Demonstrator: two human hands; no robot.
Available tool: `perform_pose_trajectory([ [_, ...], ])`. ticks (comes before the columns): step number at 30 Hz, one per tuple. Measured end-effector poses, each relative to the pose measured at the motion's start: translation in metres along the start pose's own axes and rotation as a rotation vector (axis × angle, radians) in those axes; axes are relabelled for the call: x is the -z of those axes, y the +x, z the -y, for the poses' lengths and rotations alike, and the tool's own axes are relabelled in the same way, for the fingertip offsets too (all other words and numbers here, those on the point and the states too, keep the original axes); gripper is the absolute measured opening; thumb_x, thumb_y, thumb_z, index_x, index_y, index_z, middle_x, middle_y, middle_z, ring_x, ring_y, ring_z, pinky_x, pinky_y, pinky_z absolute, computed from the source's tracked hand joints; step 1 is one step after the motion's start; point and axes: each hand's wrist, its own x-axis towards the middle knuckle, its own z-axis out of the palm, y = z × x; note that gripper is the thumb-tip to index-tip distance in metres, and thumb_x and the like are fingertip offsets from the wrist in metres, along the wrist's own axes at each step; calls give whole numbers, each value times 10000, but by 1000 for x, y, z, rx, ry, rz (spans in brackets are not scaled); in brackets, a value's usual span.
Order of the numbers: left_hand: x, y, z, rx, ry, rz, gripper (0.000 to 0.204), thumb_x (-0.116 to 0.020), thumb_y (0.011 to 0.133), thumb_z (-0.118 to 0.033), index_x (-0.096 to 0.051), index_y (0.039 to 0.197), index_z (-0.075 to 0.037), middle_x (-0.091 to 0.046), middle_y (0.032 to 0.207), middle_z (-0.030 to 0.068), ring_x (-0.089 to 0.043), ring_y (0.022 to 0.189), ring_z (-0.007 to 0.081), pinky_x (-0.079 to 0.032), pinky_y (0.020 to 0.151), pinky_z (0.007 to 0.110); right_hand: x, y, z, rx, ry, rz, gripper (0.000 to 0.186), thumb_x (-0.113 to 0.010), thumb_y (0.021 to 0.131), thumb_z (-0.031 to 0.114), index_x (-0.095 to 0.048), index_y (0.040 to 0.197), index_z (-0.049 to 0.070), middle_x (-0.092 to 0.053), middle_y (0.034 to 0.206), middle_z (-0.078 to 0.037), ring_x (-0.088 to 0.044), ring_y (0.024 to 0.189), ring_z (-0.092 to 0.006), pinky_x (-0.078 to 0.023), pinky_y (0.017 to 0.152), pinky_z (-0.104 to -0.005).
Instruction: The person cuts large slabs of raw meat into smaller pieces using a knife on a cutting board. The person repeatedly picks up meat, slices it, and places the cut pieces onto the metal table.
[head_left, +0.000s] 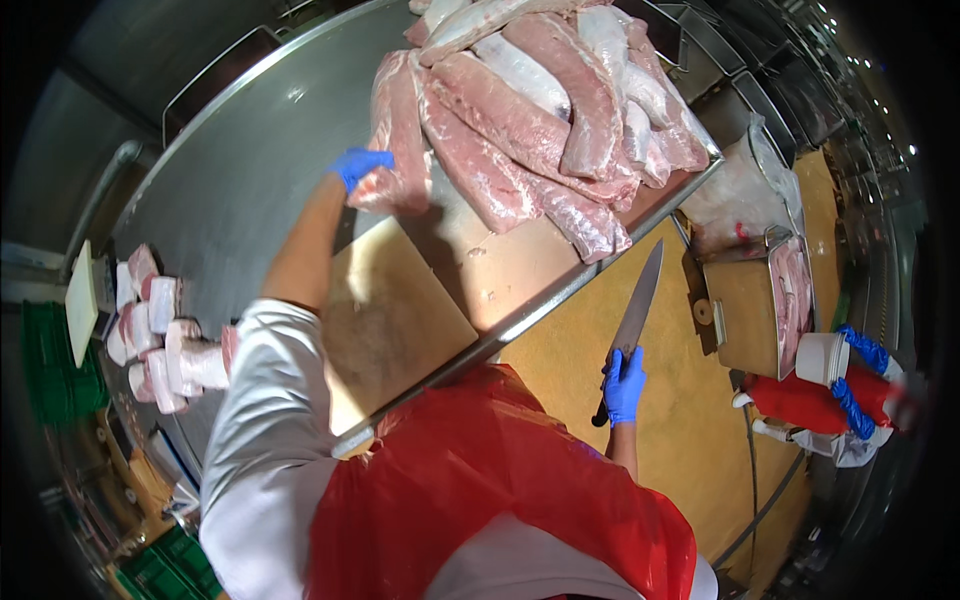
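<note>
My blue-gloved left hand (362, 166) grips a long pink slab of meat (398, 120) at the left end of a large pile of similar slabs (515, 100) on the steel table (220, 170). A pale square cutting board (385, 310) lies below that hand, partly under my left forearm. My blue-gloved right hand (625, 385) is closed on the black handle of a long knife (637, 290), which points up and away from me, past the table's near edge and above the yellow floor.
Short cut meat pieces (160, 330) sit at the table's left. Green crates (55, 355) stand beyond. At the right are a bagged bin (740, 190) and a steel tub of meat (740, 310). A co-worker in a red apron (800, 400) holds a white bucket (822, 355).
</note>
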Motion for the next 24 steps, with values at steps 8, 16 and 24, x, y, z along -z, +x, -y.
perform_pose_trajectory([
  [8, -71, -212, 27, -444, 1974, -221, 44, -647, 745, -140, -616, 729, -113, -614, 704, 64, -615, 627, 260, -427, 564, 418, -28, 4, -10, -9, 92, 136, 212, -567, 1020, 233, -508, 1028, 30, -619, 636, -83, -568, 449, -152, -442, 412, -316],
  [16, -131, -359, 197, -526, 794, -620, 274, -685, 801, -118, -589, 1048, -46, -603, 1048, 163, -600, 865, 330, -494, 745, 431, -77, 18, 28, 472, -38, 373, 151, -561, 1005, 170, -511, 1038, 31, -628, 655, -118, -622, 541, -255, -473, 478, -391],
  [24, -48, -404, 275, -83, 416, -1054, 631, -799, 808, -361, -564, 1221, 55, -610, 1161, 256, -612, 1076, 384, -485, 944, 419, -163, -30, 117, 1068, -121, 675, 169, -510, 1010, 155, -537, 1118, 28, -632, 809, -213, -645, 696, -403, -495, 555, -476],
])
